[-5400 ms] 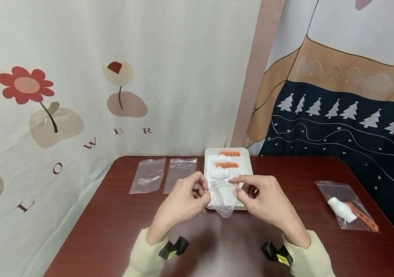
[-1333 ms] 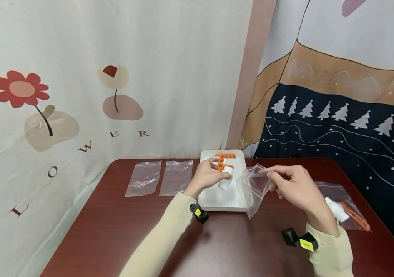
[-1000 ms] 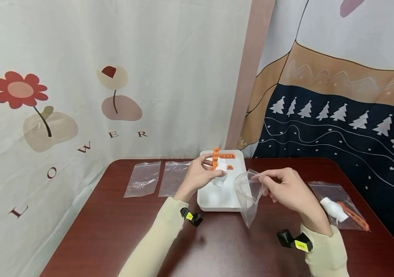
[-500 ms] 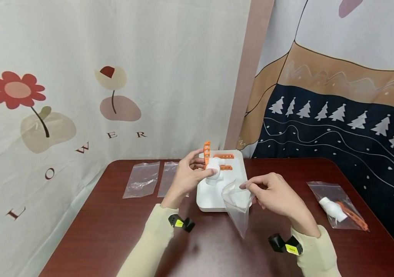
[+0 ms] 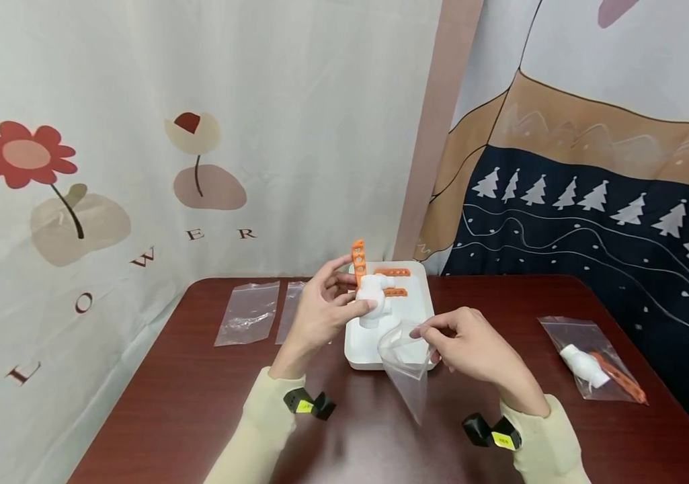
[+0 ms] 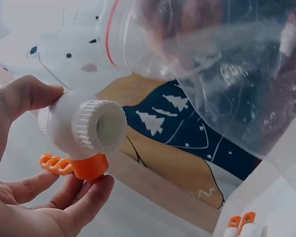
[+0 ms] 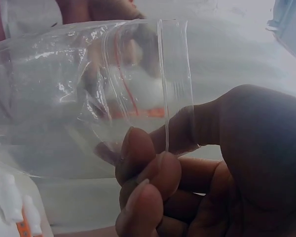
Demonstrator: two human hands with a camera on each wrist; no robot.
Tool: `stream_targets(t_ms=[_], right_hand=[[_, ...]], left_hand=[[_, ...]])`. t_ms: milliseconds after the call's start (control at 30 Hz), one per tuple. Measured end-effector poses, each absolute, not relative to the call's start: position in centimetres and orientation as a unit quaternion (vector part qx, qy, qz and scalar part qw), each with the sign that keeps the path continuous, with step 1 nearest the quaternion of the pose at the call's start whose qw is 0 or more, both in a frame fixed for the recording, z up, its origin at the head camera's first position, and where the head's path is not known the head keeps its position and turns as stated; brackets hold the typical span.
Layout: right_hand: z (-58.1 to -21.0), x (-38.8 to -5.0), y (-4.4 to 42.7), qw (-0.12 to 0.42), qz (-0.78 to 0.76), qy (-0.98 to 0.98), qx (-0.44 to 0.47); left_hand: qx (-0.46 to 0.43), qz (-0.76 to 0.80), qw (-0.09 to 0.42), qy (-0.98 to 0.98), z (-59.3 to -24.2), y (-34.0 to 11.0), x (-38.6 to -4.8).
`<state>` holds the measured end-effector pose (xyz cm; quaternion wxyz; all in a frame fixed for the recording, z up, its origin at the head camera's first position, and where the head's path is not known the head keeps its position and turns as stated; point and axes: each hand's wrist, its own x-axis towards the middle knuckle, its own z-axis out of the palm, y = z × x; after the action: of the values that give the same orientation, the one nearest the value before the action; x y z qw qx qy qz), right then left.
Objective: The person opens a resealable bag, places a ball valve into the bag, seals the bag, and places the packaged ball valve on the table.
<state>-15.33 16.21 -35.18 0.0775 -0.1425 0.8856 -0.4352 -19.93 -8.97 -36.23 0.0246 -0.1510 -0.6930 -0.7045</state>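
Observation:
In the head view my left hand (image 5: 322, 309) holds a white plastic ball valve (image 5: 371, 293) with an upright orange handle (image 5: 359, 261), above the tray's left side. Close up in the left wrist view, the thumb presses on the valve's white body (image 6: 64, 121) and the fingertips support its orange stem (image 6: 90, 167). My right hand (image 5: 468, 343) pinches the rim of a clear zip-lock bag (image 5: 407, 380), which hangs with its mouth spread toward the valve. Valve and bag are apart. In the right wrist view, thumb and fingers grip the bag (image 7: 64, 94) near its zip.
A white tray (image 5: 361, 353) holds other white valves with orange handles (image 5: 395, 272). Two flat clear bags lie at left; the nearer-left bag (image 5: 249, 312) shows fully. At right lies a bag (image 5: 592, 366) with a ball valve inside. The table (image 5: 169, 403) is dark red-brown.
Earlier both hands were on the bag. The left hand has since picked a ball valve from the tray and moved it left and up. The right hand has brought the bag left, nearer the valve.

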Motion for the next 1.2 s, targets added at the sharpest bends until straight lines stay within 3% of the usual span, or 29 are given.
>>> stream_targets(t_ms=[367,1200], right_hand=[[-35.7,-15.5,15.3,0.097,-0.43,0.886,-0.144],[-35.7,-15.1,15.2,0.075,-0.427,0.885,-0.17]], left_hand=[[-0.256,-0.715,0.03,-0.649,-35.7,-9.0,-17.9],[-0.377,-0.648,0.038,-0.661,-37.3,-7.5,-15.6]])
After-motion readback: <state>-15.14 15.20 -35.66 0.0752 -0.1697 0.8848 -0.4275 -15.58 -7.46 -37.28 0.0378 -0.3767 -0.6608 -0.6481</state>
